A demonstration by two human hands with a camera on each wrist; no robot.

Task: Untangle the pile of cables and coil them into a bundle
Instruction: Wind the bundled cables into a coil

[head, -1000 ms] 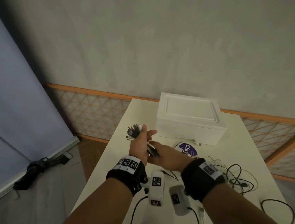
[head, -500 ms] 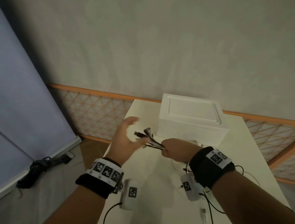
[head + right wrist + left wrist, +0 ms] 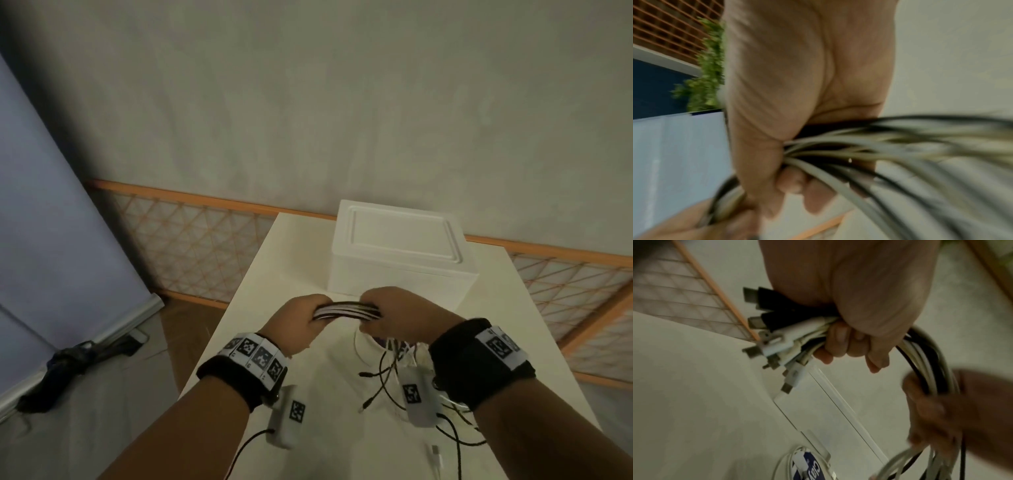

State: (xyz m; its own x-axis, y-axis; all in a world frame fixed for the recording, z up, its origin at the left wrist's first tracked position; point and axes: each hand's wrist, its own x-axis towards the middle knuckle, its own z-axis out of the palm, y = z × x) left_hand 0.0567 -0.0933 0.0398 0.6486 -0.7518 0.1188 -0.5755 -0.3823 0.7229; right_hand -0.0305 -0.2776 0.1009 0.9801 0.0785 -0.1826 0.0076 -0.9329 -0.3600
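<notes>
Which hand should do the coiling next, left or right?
Right. The left hand grips the cables by their plug ends, a fixed anchor. The right hand holds the run nearer the loose tails, so it can likely wrap.

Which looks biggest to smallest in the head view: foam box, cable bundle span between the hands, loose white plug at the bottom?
1. White foam box, clearly largest.
2. Cable bundle, only the short span showing between left hand and right hand.
3. Loose white plug, smallest, though nearer the camera.
</notes>
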